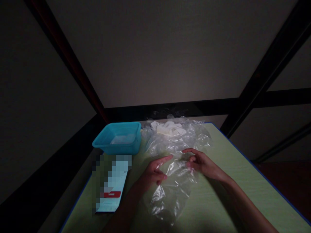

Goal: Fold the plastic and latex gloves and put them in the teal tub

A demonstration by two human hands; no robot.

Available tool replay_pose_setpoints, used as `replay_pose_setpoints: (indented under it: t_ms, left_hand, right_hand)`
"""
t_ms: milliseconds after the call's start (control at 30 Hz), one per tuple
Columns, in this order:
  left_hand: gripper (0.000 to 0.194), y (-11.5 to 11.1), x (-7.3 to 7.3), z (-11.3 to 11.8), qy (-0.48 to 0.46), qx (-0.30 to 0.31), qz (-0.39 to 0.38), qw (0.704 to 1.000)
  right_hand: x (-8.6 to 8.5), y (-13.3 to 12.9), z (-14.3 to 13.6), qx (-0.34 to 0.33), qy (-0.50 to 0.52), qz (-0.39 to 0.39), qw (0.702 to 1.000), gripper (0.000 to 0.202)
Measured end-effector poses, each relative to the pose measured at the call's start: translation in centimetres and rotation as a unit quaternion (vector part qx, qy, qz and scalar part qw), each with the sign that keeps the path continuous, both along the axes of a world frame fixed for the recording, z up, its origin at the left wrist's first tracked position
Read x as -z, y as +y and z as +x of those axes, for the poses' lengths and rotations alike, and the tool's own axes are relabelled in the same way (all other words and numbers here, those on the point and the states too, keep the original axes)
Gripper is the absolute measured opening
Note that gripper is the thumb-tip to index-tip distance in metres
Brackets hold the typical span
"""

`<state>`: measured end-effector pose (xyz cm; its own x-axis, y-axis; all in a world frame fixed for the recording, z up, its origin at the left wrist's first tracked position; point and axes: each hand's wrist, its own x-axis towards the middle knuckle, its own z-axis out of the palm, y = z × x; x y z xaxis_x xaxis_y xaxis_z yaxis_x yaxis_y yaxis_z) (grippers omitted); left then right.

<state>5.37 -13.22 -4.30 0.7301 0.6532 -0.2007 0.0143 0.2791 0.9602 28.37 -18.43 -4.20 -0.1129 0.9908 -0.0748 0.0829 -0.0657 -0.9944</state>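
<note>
A clear plastic bag [172, 194] lies crinkled on the green table [218, 200] between my hands. My left hand [156, 171] is at its left side, index finger stretched over the plastic and thumb apart from it. On the right, my right hand [199, 163] touches the plastic's upper right part, with index finger extended and thumb apart. Neither hand grips anything that I can make out. Beyond them, more clear plastic bags [182, 142] are heaped, with a white cloth-like item [170, 128] on or among them.
A blue plastic basket [121, 149] stands at the back left with something pale inside. In front of it lies a flat, lit, partly blurred screen-like object [110, 202]. A wall [160, 64] rises behind the table, and a blue edge runs along the table's right side.
</note>
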Motion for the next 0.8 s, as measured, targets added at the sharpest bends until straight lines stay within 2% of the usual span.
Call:
replay_pose_setpoints:
  t_ms: [267, 433, 533, 633, 800]
  left_hand:
    - [0.073, 0.4, 0.2, 0.1, 0.008, 0.018, 0.012, 1.000]
    - [0.074, 0.3, -0.1, 0.0, 0.009, 0.018, 0.009, 1.000]
    - [0.074, 0.3, 0.0, 0.1, 0.009, 0.017, 0.009, 1.000]
    - [0.074, 0.4, 0.3, 0.1, 0.004, 0.012, 0.010, 1.000]
    - [0.072, 0.4, 0.5, 0.1, 0.002, 0.000, 0.010, 1.000]
  right_hand:
    - [-0.6, -0.3, -0.2, 0.084, -0.008, -0.067, 0.994, 0.057]
    - [-1.1, -0.4, 0.4, 0.085, 0.016, -0.115, 0.990, 0.059]
    - [-1.2, -0.6, 1.0, 0.041, 0.014, -0.091, 0.995, 0.058]
    - [-1.3, -0.8, 1.5, -0.033, 0.000, -0.019, 0.999, 0.054]
    - [-2.1, -1.4, 1.9, -0.138, -0.099, 0.046, 0.984, 0.053]
